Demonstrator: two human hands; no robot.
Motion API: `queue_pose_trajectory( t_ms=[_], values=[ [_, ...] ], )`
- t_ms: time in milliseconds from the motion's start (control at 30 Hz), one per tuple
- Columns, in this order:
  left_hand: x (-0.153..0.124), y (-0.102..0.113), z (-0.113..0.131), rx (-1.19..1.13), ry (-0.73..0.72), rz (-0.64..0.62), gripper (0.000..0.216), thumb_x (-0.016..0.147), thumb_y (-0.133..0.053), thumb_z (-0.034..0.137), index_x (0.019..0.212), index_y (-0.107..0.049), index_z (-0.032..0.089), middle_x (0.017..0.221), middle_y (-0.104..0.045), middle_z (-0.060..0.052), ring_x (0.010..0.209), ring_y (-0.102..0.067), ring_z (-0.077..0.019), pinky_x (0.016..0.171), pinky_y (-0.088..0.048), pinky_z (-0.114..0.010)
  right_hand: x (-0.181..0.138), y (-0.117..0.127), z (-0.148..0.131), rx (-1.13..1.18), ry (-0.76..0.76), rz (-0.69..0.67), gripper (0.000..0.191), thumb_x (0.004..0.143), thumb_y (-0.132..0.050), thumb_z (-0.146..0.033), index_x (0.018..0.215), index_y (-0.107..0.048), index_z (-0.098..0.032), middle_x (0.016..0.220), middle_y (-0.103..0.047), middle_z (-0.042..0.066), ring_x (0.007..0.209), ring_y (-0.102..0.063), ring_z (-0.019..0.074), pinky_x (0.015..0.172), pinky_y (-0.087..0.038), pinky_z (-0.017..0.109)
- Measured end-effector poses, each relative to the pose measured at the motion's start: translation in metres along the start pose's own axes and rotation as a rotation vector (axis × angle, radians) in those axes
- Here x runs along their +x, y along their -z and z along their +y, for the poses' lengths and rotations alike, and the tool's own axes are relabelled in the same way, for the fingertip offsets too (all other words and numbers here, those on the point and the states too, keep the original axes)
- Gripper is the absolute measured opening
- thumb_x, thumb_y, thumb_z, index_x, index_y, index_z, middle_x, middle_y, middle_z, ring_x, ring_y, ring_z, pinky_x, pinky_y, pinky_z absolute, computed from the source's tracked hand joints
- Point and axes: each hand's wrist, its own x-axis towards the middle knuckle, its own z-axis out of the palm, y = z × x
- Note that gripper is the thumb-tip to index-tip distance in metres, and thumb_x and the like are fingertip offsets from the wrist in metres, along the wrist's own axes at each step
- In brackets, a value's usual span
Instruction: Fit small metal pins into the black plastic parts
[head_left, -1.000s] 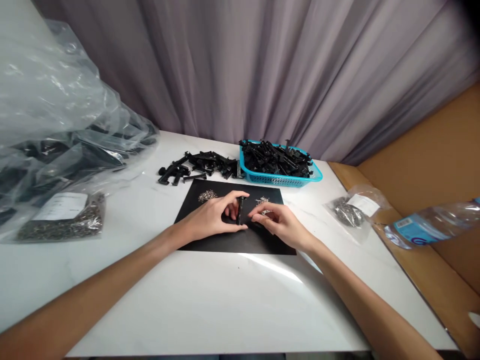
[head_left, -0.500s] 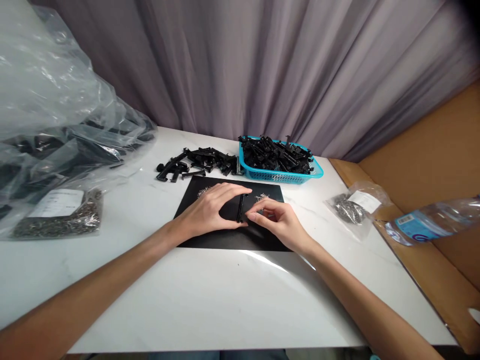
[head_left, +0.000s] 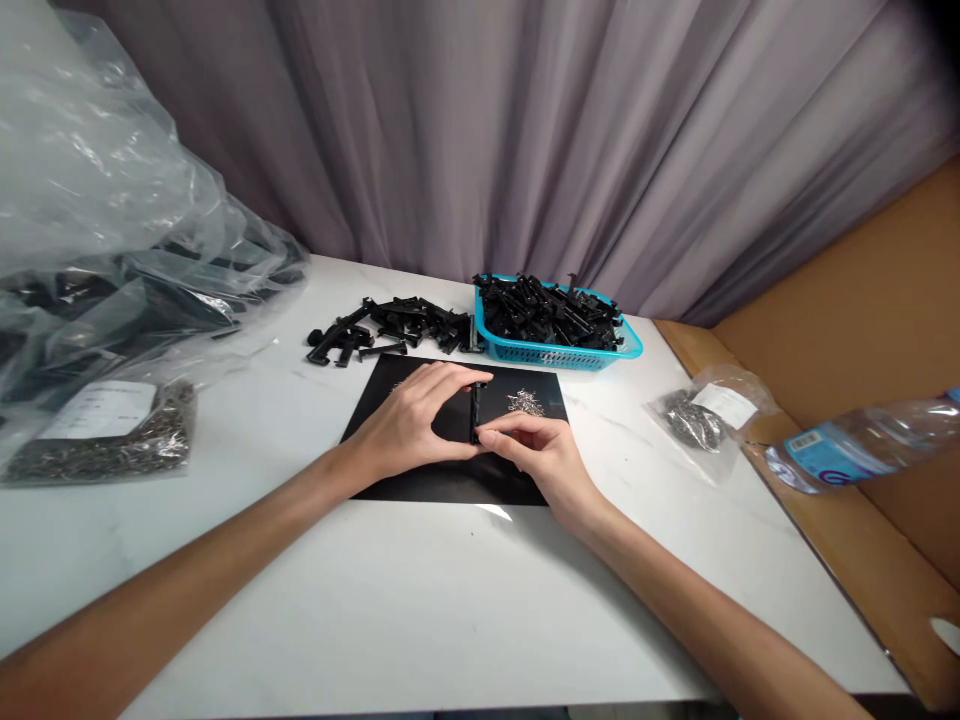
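My left hand point(head_left: 411, 420) grips a short black plastic part point(head_left: 475, 412) between thumb and fingers, standing it on the black mat point(head_left: 420, 480). My right hand point(head_left: 536, 455) is pinched, its fingertips touching the lower end of that part; what it pinches is too small to make out. A little heap of small silver metal pieces point(head_left: 526, 403) lies on the mat just beyond my right hand. My left hand hides whatever lies at the mat's far left.
A blue basket point(head_left: 559, 353) of black parts stands behind the mat, a loose pile of black parts point(head_left: 390, 325) to its left. Big plastic bags point(head_left: 112, 250) fill the left side. Small bags of metal pieces point(head_left: 101, 440) point(head_left: 694, 415), a water bottle point(head_left: 862, 445) and cardboard point(head_left: 855, 330) lie around.
My right hand has moved from the silver pieces to the black part's lower end. My left hand has kept its grip on the part. The view shifted slightly.
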Motion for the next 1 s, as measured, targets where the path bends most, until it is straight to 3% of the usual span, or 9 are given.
queue_pose_trajectory(
  t_ms=[433,567,767,1000],
  values=[
    [0.0011,0.0003,-0.0004,0.021,0.021,0.033,0.061,0.076,-0.082,0.033,0.133,-0.060,0.024,0.119,-0.070,-0.006,0.110,-0.065,-0.0285,0.103,-0.049,-0.044,0.0007,-0.0003,-0.0007,0.048,0.004,-0.001,0.018,0.081,-0.082,-0.041,0.087,-0.084,-0.024,0.092,-0.073,0.004,0.069,-0.051,0.0142,0.060,-0.039,0.029],
    [0.0025,0.0004,0.0010,0.010,0.042,0.024,0.059,0.080,-0.081,0.039,0.133,-0.060,0.024,0.120,-0.071,-0.007,0.111,-0.065,-0.0291,0.105,-0.048,-0.045,-0.0002,-0.0030,0.0011,0.094,-0.068,0.055,0.023,0.080,-0.083,-0.045,0.090,-0.083,-0.024,0.083,-0.071,0.002,0.060,-0.041,0.0110,0.054,-0.033,0.027],
    [0.0003,-0.0006,-0.0013,0.022,0.002,0.077,0.060,0.077,-0.083,0.035,0.131,-0.061,0.022,0.115,-0.070,-0.007,0.106,-0.065,-0.0278,0.101,-0.049,-0.042,0.0028,-0.0027,0.0021,0.182,-0.129,0.005,0.026,0.075,-0.087,-0.045,0.089,-0.084,-0.023,0.070,-0.065,-0.001,0.057,-0.032,0.0090,0.051,-0.024,0.026],
    [-0.0020,-0.0030,-0.0011,0.074,-0.045,0.096,0.061,0.078,-0.084,0.031,0.132,-0.058,0.020,0.110,-0.068,-0.007,0.101,-0.065,-0.0256,0.095,-0.049,-0.040,0.0011,0.0024,-0.0063,0.183,-0.175,-0.048,0.022,0.077,-0.086,-0.041,0.089,-0.084,-0.023,0.078,-0.073,0.001,0.062,-0.047,0.0107,0.055,-0.033,0.026]
  ],
)
